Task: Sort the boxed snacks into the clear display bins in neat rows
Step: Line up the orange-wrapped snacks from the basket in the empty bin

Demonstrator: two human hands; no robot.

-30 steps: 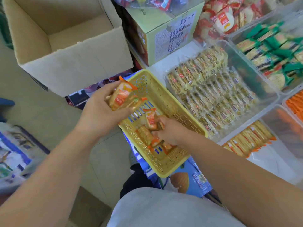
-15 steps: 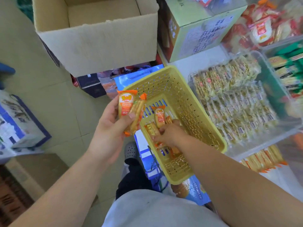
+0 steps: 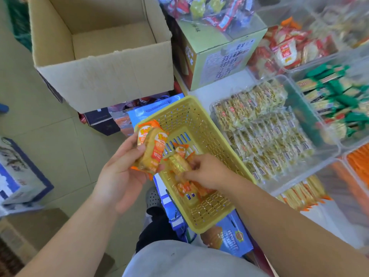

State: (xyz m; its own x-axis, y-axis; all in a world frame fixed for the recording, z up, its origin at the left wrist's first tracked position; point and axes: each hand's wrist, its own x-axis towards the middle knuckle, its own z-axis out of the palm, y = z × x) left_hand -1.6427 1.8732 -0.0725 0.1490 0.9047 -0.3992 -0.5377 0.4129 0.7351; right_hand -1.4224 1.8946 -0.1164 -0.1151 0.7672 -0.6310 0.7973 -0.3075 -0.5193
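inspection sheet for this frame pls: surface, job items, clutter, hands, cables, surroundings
Surface: white shelf top; a green carton stands on it.
Job's things: yellow basket with loose orange packets; nearest clear bin holds pale packets in rows; a further bin holds green packs.
Clutter: open cardboard box, nothing visible inside; blue printed box under the basket.
Grippers: left hand grips a stack of orange packets at the basket's left rim; right hand pinches a single packet inside the basket.
Cables: nothing seen.
Surroundings: tiled floor; blue-and-white box at far left.
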